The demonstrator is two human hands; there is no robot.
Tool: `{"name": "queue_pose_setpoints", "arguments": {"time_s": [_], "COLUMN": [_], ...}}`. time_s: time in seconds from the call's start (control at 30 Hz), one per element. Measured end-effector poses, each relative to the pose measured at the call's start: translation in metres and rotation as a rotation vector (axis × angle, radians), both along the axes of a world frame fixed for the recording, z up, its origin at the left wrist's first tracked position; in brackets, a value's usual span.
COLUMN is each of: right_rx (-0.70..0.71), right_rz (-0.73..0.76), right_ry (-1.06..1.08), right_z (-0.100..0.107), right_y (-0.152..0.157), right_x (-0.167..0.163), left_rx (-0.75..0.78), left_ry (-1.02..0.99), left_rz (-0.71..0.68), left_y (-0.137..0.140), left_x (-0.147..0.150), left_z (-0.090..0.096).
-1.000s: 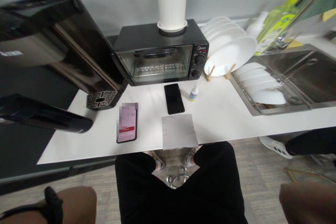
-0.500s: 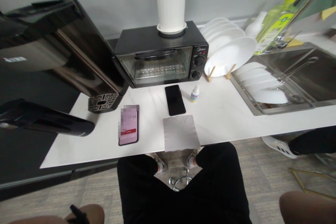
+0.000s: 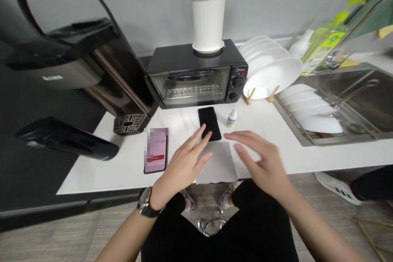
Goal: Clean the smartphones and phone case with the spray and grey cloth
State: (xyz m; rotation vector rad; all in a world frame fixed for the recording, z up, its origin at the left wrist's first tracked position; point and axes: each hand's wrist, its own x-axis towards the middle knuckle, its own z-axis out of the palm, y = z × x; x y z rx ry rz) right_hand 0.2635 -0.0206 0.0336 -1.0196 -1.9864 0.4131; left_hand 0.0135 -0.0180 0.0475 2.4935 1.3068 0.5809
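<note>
Both hands are over the front of the white counter point(image 3: 184, 123). My left hand point(image 3: 186, 161), with a watch on its wrist, has its fingers spread and holds nothing; its fingertips overlap the lower part of a black phone point(image 3: 211, 118) in the view. My right hand point(image 3: 264, 159) hovers on the other side, slightly blurred, thumb and fingers apart with nothing between them. Between the hands lies a grey cloth point(image 3: 219, 168), partly hidden by my left hand. A small white bottle point(image 3: 232, 117) stands upright to the right of the black phone.
A phone with a lit pink screen point(image 3: 156, 151) lies left of my left hand. Behind are a dark bottle point(image 3: 70, 141), a drink machine point(image 3: 123, 77), a toaster oven point(image 3: 193, 86) bearing a white pot point(image 3: 208, 20), racked plates point(image 3: 273, 77) and a sink point(image 3: 346, 90).
My two hands have come up from the bottom edge to above the cloth and black phone. The view has tilted up a little; the things on the counter lie as before.
</note>
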Motion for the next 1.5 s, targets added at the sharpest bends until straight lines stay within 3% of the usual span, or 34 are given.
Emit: {"name": "queue_pose_setpoints", "arguments": {"time_s": [0.13, 0.2, 0.3, 0.4, 0.57, 0.7, 0.8, 0.87, 1.0, 1.07, 1.2, 1.3, 1.4, 1.5], "right_rx": [-0.055, -0.076, -0.046, -0.011, -0.068, -0.163, -0.197, -0.191, -0.243, -0.268, -0.306, -0.263, -0.229, -0.197], "right_rz": [0.019, 0.009, -0.023, -0.042, 0.040, -0.004, -0.295, -0.395, -0.231, -0.134, 0.190, 0.329, 0.299, 0.292], "right_ry": [-0.309, -0.421, -0.453, -0.462, -0.522, -0.283, 0.087, 0.235, 0.191, 0.140, -0.144, -0.378, -0.490, -0.523], "right_z": [-0.042, -0.059, -0.065, -0.059, -0.063, -0.064, -0.060, -0.058, -0.051, -0.043, -0.023, -0.012, -0.011, -0.017], "right_y": [0.026, 0.035, 0.034, 0.014, -0.019, -0.008, 0.027, 0.058, 0.094, 0.083, 0.021, -0.019, -0.040, -0.054], "right_x": [-0.017, -0.021, -0.016, -0.002, 0.018, 0.030, 0.036, 0.036, 0.027, 0.023, 0.019, 0.016, 0.009, 0.010], "left_rx": [-0.017, -0.016, -0.006, 0.016, -0.046, -0.038, -0.017, -0.014, -0.022, -0.018, -0.071, 0.002, 0.020, 0.044], "left_ry": [0.211, 0.232, 0.220, 0.193, 0.268, 0.268, 0.258, 0.265, 0.209, 0.108, -0.157, -0.009, 0.236, 0.283], "left_rz": [-0.046, -0.075, -0.103, -0.070, -0.135, -0.122, -0.159, -0.223, -0.224, -0.160, -0.049, -0.065, -0.057, -0.134], "left_y": [0.034, 0.045, 0.047, 0.027, -0.001, 0.002, 0.002, -0.001, -0.006, -0.008, -0.017, -0.027, -0.039, -0.051], "left_x": [0.013, 0.013, 0.006, -0.004, -0.016, -0.017, -0.013, -0.011, -0.006, -0.002, 0.014, 0.032, 0.047, 0.045], "left_z": [-0.047, -0.060, -0.061, -0.055, -0.057, -0.062, -0.062, -0.062, -0.054, -0.043, -0.014, -0.003, -0.004, -0.007]}}
